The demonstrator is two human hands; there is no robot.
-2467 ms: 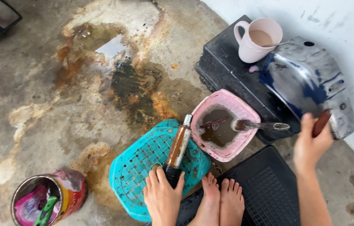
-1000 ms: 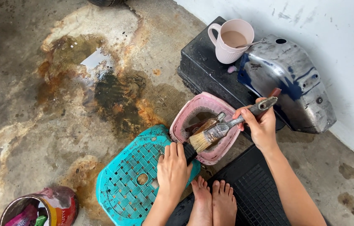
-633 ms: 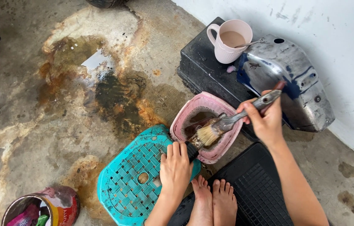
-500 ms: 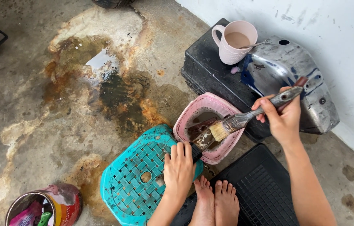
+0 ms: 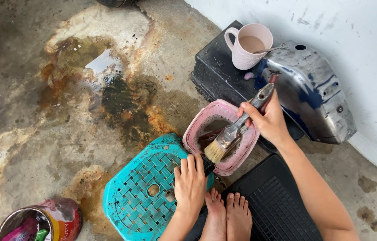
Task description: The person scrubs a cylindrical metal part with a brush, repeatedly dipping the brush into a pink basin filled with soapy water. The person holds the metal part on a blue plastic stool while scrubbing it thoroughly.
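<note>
Paintbrush (image 5: 235, 131) with a metal ferrule and pale bristles sits in the right hand (image 5: 269, 120), whose fingers are closed around the handle; the bristle end points down into the pink tub (image 5: 246, 147), just over or touching the dark brownish liquid inside — which of the two is hard to tell. The left hand (image 5: 190, 185) lies flat and spread, palm down, on the turquoise plastic stool (image 5: 139, 196), its fingertips close to the tub's near rim and to something dark there that I cannot make out. Behind the tub a silver metal cover (image 5: 318, 93) with patches of blue paint leans on a black box (image 5: 217, 76) by the white wall, next to a pink mug (image 5: 251, 44) holding a pale drink and a spoon. Judging by this, the work looks to be midway: much of the cover shows bare metal, yet blue patches remain — and the brush is at the liquid, not on the cover. Bare feet (image 5: 226, 218) rest by a black mat (image 5: 273, 205), and a tin of scraps (image 5: 41, 221) stands on the stained concrete floor (image 5: 41, 134).
</note>
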